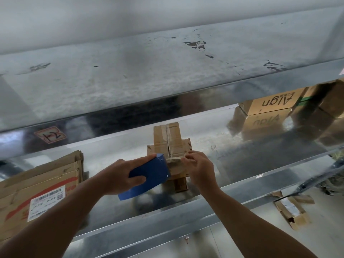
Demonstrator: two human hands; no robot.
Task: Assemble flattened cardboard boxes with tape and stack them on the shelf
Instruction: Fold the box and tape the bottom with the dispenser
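Blue plastic is filling the left hand [119,175]: its thumb and fingers are curling round a tape dispenser [149,175], with the index finger lying straight along the top edge. The dispenser's front end is touching the near end of a small cardboard box [167,140], which is sitting on the shiny metal shelf [242,164], roughly midway along it. Glossy tape is running along the box's centre seam.

The right hand [200,167] is pinching at the box's near right corner, thumb and fingertips drawn together. Whether they are holding a tape end or a flap edge, I cannot tell.

To the left, a stack of flattened cardboard [37,183] with red print and a white barcode sticker is lying on the same shelf, well apart from the small box. At the far right, a printed box [268,105] is standing with its dark lettering upside down and mirroring in the metal.

Overhead, a dusty upper shelf [130,71] is spanning the view, with a red-bordered label [49,135] sticking to its front rail. Below right, torn cardboard pieces [292,211] are lying on the floor [325,220].
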